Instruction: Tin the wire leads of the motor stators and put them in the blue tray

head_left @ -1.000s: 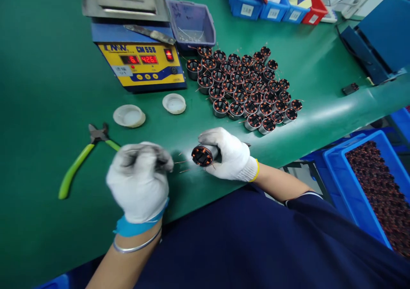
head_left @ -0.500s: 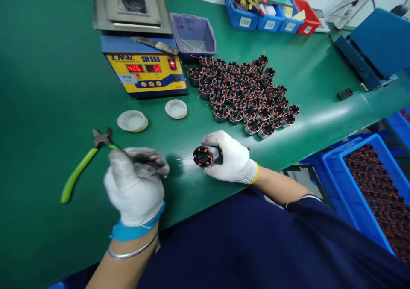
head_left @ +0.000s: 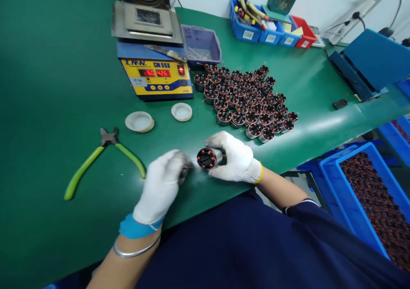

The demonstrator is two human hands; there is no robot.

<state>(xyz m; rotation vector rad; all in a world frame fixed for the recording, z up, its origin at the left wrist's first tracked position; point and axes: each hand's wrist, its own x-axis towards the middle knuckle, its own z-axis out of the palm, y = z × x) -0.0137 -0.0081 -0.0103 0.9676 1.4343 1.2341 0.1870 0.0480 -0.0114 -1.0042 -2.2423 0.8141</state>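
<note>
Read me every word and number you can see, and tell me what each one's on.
"CM 558": yellow control panel.
"426", anything after it unclear: right red display.
Too small or blurred: brand left of "CM 558", left red display, panel sticker, bin labels.

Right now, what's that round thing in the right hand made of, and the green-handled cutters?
The round thing: silvery, shiny sides suggest metal; its black face could be plastic. The cutters: dark grey head, probably steel; smooth green handles, maybe plastic or rubber.

Held cylinder (head_left: 209, 158) silver, face black with orange dots; right grip (head_left: 235, 157) white-gloved, yellow-edged; pliers (head_left: 109, 139) green-handled; tabletop (head_left: 64, 92) green.
</note>
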